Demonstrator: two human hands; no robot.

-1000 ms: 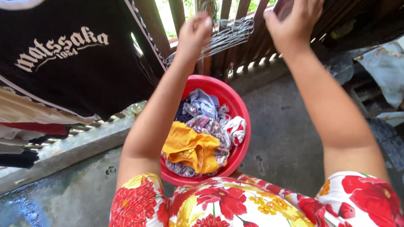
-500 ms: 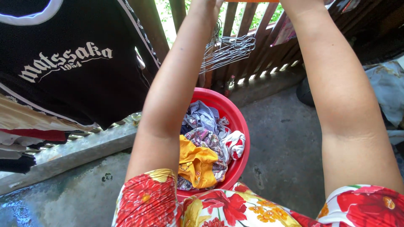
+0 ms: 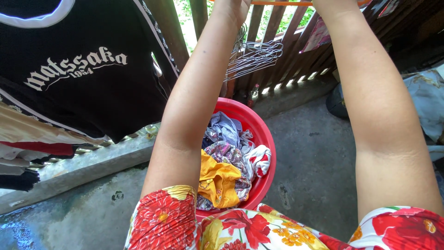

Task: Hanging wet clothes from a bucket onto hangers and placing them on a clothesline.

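Note:
Both my arms reach straight up past the top edge of the head view. Of my left hand (image 3: 232, 6) only the heel shows, just above a bunch of grey wire hangers (image 3: 255, 54) hooked on the wooden fence; its fingers are cut off. My right hand is out of frame; only its wrist and forearm show. A thin orange bar (image 3: 277, 3) runs between the two wrists at the top. Below, between my arms, a red plastic basin (image 3: 267, 134) sits on the concrete, holding a yellow garment (image 3: 217, 180) and several patterned and pale clothes.
A black shirt with white trim (image 3: 78, 69) hangs at the left, with more clothes under it. Wooden fence slats (image 3: 296, 51) stand behind the basin. A low concrete ledge (image 3: 92, 162) runs on the left. A dark round object (image 3: 335, 103) and grey cloth (image 3: 425, 104) lie at right.
Both hands have risen from in front of the fence to above the frame's top edge. The view has tilted down slightly, and the basin sits lower in the picture.

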